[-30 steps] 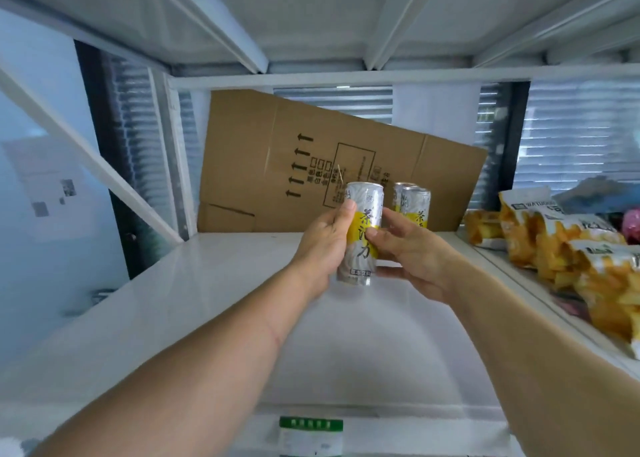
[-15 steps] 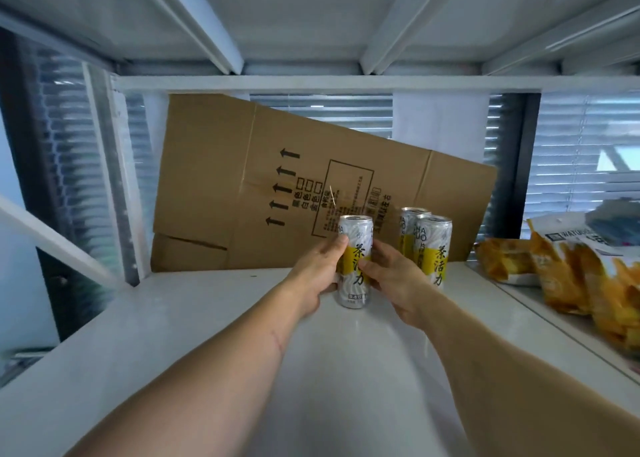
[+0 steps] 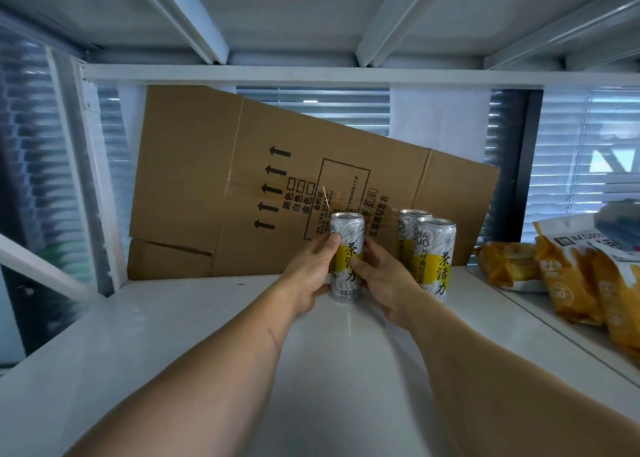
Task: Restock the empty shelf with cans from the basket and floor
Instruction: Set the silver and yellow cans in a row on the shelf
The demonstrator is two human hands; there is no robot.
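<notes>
Both hands meet on one can (image 3: pixel 346 259): the left hand (image 3: pixel 308 276) wraps its left side with the thumb high on the silver wall, and the right hand (image 3: pixel 381 281) closes on its right side, thumb pressed over the yellow band. The can stands upright, its base at or just above the white shelf (image 3: pixel 173 335); the hands cover the lower edge, so contact is hard to confirm. Just to its right stands a second can (image 3: pixel 434 259), upright, and a third can (image 3: pixel 407 234) sits directly behind that one, partly hidden. All three share the same silver and yellow print. Behind them a flattened cardboard box (image 3: pixel 214 186) leans tilted against the back of the shelf, arrows and printed characters facing out. Window blinds (image 3: pixel 581 165) show through the open back. On the neighbouring shelf section to the right lie orange snack bags (image 3: pixel 568 276), well apart from the cans. White braces (image 3: pixel 194 13) of the upper shelf run overhead.
</notes>
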